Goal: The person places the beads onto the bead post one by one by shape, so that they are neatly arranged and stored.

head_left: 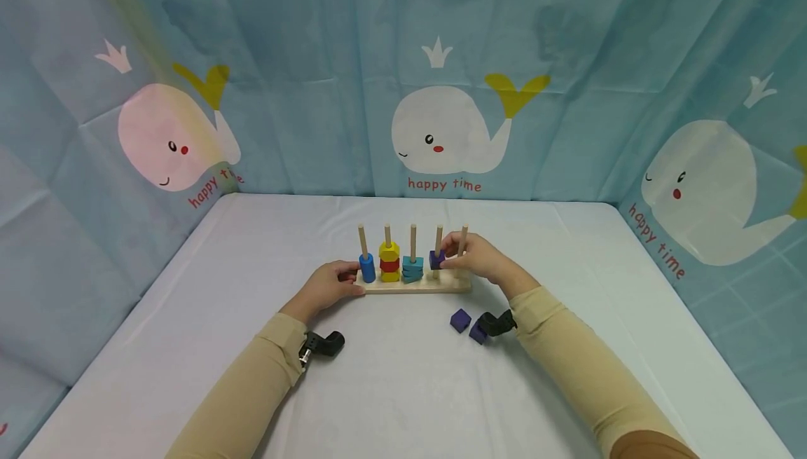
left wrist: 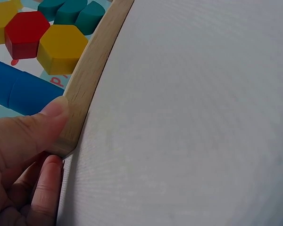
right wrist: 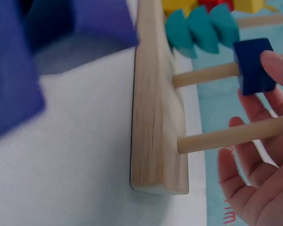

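A wooden peg stacker (head_left: 416, 289) with a row of upright pegs stands on the table. My left hand (head_left: 329, 284) grips its left end, thumb on the front edge beside the blue cylinders (left wrist: 23, 87). My right hand (head_left: 482, 257) pinches a purple block (right wrist: 255, 66) that is threaded partway down the fourth peg, above the base. The bare fifth peg (right wrist: 231, 134) passes by the right palm. Yellow and red hexagons (head_left: 389, 263) fill the second peg, and teal pieces (head_left: 412, 270) sit on the third.
Two loose purple blocks, one (head_left: 460, 320) beside the other (head_left: 478, 333), lie on the white table (head_left: 403, 375) in front of the stacker's right end, near the right wrist's black camera (head_left: 497, 323). A whale-print curtain (head_left: 328, 129) rises behind the table.
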The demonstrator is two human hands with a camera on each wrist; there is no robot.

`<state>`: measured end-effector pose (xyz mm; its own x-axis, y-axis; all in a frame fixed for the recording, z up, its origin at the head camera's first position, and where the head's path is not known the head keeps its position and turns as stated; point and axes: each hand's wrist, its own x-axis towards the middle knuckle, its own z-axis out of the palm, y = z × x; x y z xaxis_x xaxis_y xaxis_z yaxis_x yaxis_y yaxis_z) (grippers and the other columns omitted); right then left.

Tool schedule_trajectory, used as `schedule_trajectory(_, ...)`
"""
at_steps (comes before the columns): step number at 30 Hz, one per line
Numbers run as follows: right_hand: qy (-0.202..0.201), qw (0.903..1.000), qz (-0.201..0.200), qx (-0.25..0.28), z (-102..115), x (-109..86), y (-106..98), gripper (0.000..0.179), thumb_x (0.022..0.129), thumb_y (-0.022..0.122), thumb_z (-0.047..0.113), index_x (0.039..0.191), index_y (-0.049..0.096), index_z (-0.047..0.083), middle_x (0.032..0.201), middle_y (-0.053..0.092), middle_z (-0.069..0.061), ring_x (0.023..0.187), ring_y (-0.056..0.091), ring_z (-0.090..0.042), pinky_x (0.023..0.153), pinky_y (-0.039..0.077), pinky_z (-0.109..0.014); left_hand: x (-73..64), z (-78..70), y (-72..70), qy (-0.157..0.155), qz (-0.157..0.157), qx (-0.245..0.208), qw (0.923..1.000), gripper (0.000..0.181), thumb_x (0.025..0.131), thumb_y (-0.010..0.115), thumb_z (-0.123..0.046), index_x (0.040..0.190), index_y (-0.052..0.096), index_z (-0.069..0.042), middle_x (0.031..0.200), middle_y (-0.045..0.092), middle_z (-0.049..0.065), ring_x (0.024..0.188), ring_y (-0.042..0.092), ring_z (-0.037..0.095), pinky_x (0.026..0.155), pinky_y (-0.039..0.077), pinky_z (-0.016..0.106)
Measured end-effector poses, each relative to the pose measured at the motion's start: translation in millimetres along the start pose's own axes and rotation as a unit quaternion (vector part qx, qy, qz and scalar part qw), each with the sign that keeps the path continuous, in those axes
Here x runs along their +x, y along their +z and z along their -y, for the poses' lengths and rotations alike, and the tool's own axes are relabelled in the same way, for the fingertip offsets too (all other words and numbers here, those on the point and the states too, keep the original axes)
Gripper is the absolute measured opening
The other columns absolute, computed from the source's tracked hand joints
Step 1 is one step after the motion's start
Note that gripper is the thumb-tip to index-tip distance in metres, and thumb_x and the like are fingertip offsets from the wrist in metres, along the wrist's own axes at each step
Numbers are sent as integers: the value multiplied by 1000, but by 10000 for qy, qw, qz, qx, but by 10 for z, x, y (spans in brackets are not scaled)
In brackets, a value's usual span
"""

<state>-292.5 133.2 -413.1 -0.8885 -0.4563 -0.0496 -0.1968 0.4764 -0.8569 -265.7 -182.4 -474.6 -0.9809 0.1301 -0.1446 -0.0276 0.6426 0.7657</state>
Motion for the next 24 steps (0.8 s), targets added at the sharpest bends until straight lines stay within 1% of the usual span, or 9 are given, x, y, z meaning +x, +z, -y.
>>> schedule_trajectory(2, 36, 9999, 121, -86, -38, 22, -3, 23, 78, 72, 12, 96, 59, 6, 97, 60, -8, 97, 54, -24, 89, 42, -43, 1, -2, 3, -22, 12, -6, 10000, 57, 72, 78, -27, 124, 58, -14, 107, 60, 2, 92, 50, 19, 87, 44, 35)
schedule_trajectory(8, 191, 9982, 500, -266, -84, 77, -9, 21, 77, 72, 11, 94, 60, 8, 94, 61, -6, 92, 56, -21, 86, 43, -39, 8, -1, 9, -87, 3, 1, 10000, 57, 72, 78, -27, 124, 58, -14, 106, 59, 2, 92, 50, 19, 87, 44, 34)
schedule_trajectory(11, 368, 9966, 657, -332, -102, 101, 5, 19, 77, 73, 10, 92, 61, 9, 90, 62, -5, 86, 57, -20, 80, 44, -36, 3, -3, 4, -65, -10, 11, 10000, 56, 73, 77, -26, 124, 58, -14, 105, 59, 2, 92, 50, 20, 86, 44, 34)
schedule_trajectory(13, 383, 9959, 742, -348, -129, 113, 12, 19, 76, 73, 10, 91, 62, 9, 87, 62, -4, 82, 56, -19, 75, 45, -33, 3, -3, 3, -52, -7, 6, 10000, 56, 73, 77, -26, 124, 58, -14, 105, 60, 2, 92, 50, 19, 86, 44, 34)
schedule_trajectory(15, 307, 9956, 780, -430, -152, 114, 19, 18, 76, 73, 10, 89, 62, 9, 83, 62, -4, 78, 56, -18, 70, 44, -31, 1, -1, 3, -15, 6, 32, 10000, 56, 73, 77, -26, 124, 58, -13, 105, 59, 3, 92, 50, 20, 86, 44, 35)
schedule_trajectory(18, 201, 9955, 785, -482, -160, 115, 26, 17, 76, 74, 10, 88, 62, 9, 81, 62, -3, 75, 55, -17, 67, 44, -29, 2, 0, 3, -3, 1, 25, 10000, 56, 73, 77, -26, 124, 58, -13, 106, 59, 3, 92, 50, 20, 87, 44, 35)
schedule_trajectory(24, 429, 9940, 700, -728, -156, 133, 18, 17, 77, 73, 11, 91, 64, 11, 85, 63, -3, 79, 56, -18, 72, 45, -31, -1, -6, 1, 27, 7, 33, 10000, 56, 73, 77, -26, 124, 58, -13, 107, 59, 3, 93, 50, 19, 87, 44, 35)
